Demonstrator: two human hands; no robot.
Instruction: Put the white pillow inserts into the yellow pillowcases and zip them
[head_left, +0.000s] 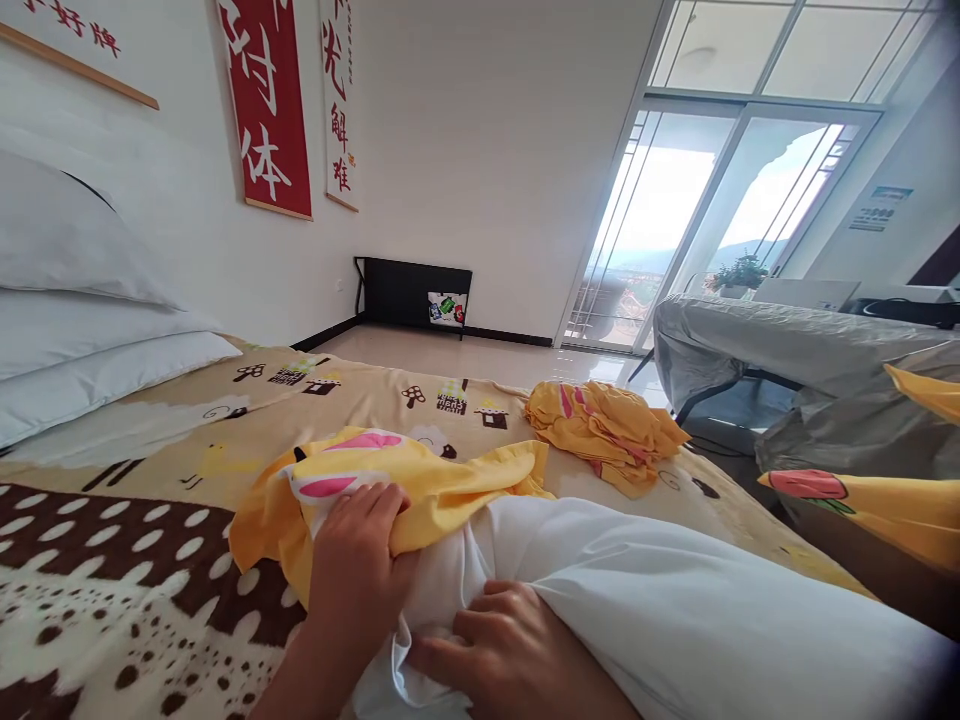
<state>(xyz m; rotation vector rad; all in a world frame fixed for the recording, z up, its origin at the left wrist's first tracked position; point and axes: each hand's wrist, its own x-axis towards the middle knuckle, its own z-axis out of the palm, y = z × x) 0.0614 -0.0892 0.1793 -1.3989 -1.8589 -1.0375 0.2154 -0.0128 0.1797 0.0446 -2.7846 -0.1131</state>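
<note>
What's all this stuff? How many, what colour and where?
Long plump fabric pillow: one, white, lower right.
Floppy fabric cover: one, yellow with pink, over the pillow's left end.
Cartoon-print fabric sheet: one, beige, across the middle.
Crumpled cloth bundle: one, yellow-orange, on the sheet.
Loose cloth: two parts showing, yellow, right edge.
Stacked fabric pillows: at least three, white, left.
Spotted fluffy blanket: one, brown and white, lower left.
Hanging scrolls: three, one red, two white, upper left.
Flat rectangular panel: one, black, by the far wall.
Sliding glass doors: two, clear, upper right.
Shiny draped sheeting: count unclear, grey, right.
Leafy plant: one, green, by the doors.
Left hand: one, bare, on floppy cover.
Right hand: one, bare, on long pillow.
</note>
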